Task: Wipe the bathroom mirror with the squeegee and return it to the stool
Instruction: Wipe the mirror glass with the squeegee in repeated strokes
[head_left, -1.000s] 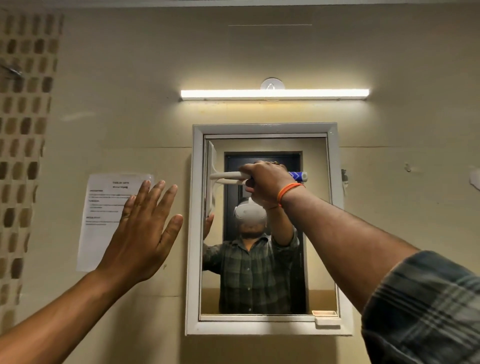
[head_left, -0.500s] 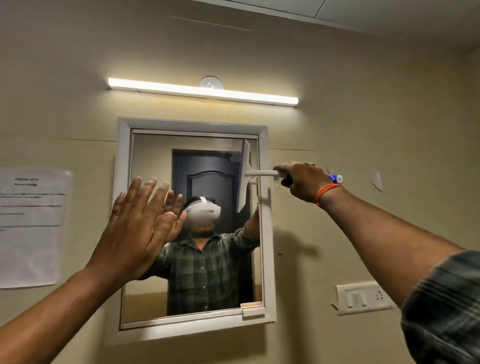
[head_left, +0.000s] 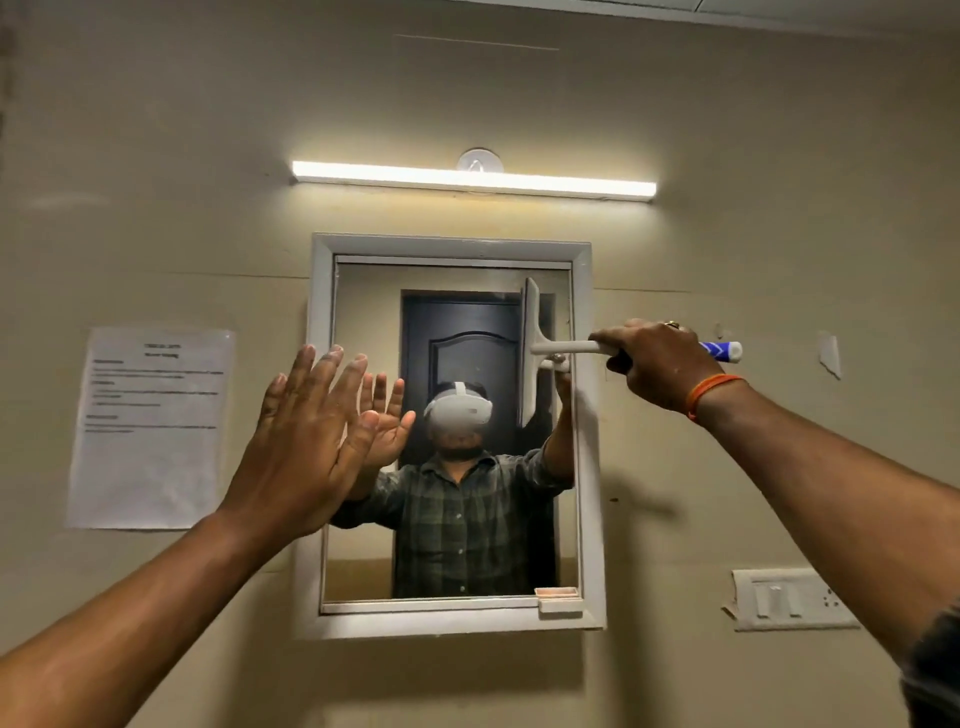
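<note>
The right hand (head_left: 657, 364) has its fingers curled round the handle of the squeegee (head_left: 540, 349), whose blade stands upright against the glass near the right edge of the mirror (head_left: 363, 312). The blue handle tip pokes out past the hand. The left hand (head_left: 306, 431) is raised with fingers straight and spread, holding nothing, in front of the mirror's left frame. A light (head_left: 472, 181) glows above; a paper notice (head_left: 150, 426) hangs left, a switch plate (head_left: 789, 600) lower right.

Beige wall (head_left: 779, 130); lit tube light (head_left: 472, 180) high on it; printed paper notice (head_left: 150, 426) at left; switch plate (head_left: 789, 598) at lower right; ceiling edge (head_left: 779, 10) above.
</note>
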